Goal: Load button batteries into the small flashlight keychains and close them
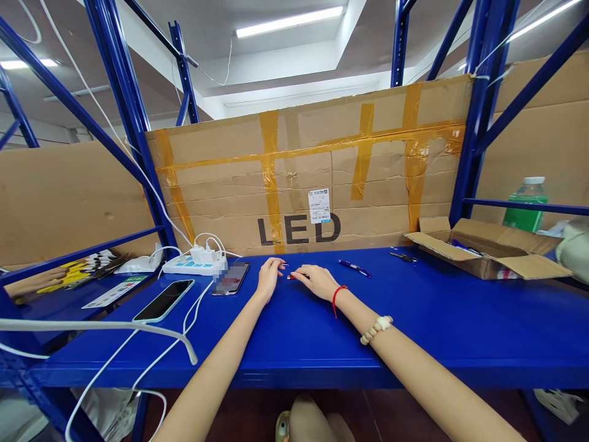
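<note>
Well back from the blue shelf (304, 341)'s front edge, the right hand (317, 281) pinches a small red-tipped piece (291, 277), best steadied low, beside the left hand (268, 277), its fingers bunched, grip on the blue tip (287, 264) unclear; near the back right corner, an open carton (483, 267) holds blue pen-like items (462, 246).

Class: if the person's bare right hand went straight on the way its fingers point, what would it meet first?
The right hand would probably meet the person's bare left hand first, though depth is unclear.
</note>
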Available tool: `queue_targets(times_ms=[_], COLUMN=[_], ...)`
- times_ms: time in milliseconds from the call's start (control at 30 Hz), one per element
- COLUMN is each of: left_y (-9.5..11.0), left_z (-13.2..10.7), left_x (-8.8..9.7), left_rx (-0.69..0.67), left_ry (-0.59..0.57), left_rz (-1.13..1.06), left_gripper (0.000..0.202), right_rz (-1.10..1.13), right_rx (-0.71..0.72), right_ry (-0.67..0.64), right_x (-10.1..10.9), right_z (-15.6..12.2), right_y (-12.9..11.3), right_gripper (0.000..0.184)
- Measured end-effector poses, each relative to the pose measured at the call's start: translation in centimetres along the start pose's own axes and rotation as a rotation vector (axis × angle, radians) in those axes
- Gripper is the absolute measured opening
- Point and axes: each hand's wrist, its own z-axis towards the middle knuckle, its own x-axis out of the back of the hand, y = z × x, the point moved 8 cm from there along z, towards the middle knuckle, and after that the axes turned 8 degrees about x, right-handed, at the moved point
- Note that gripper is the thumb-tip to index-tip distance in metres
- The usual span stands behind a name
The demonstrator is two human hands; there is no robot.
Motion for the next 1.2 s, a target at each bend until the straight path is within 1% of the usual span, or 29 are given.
queue_targets(times_ms=[200, 400, 600, 867, 1000, 1067, 1133, 1200], left_y=[-0.2, -0.3, -0.2, 0.0, 0.2, 0.4, 0.8, 1.0], left_z=[0.3, 0.1, 0.0, 0.0, 0.3, 0.1, -0.2, -0.5], left_x=[1.0, 1.3, 1.4, 1.1, 1.0, 0.9, 0.5, -0.4], left_rx=[-0.004, 0.013, 0.031, 0.018, -0.003, -0.024, -0.079, -0.155], left_ry=[0.089, 0.122, 0.132, 0.100, 0.095, 0.094, 0.069, 0.009], left_rz=[0.023, 0.056, 0.072, 0.115, 0.165, 0.201, 0.286, 0.457], left_gripper=[0.019, 0.019, 0.020, 0.018, 0.019, 0.016, 0.011, 0.012], right_rz=[0.015, -0.057, -0.142, -0.193, -0.214, -0.221, -0.229, -0.241], right_rx=[-0.031, -0.187, -0.291, -0.311, -0.334, -0.337, -0.340, -0.355], right_ry=[-0.038, -0.086, -0.091, -0.126, -0.120, -0.120, -0.120, -0.115], right_x=[-0.3, -0.7, -0.5, -0.7, -0.5, -0.4, -0.3, -0.1], right_z=[-0.1, -0.6, -1.1, -1.3, -1.4, -1.4, -1.4, -1.5], right_y=[0.1, 1.7, 3.2, 3.8, 3.8, 3.8, 3.8, 3.9], right_gripper=[0.039, 0.032, 0.028, 0.028, 0.034, 0.036, 0.036, 0.035])
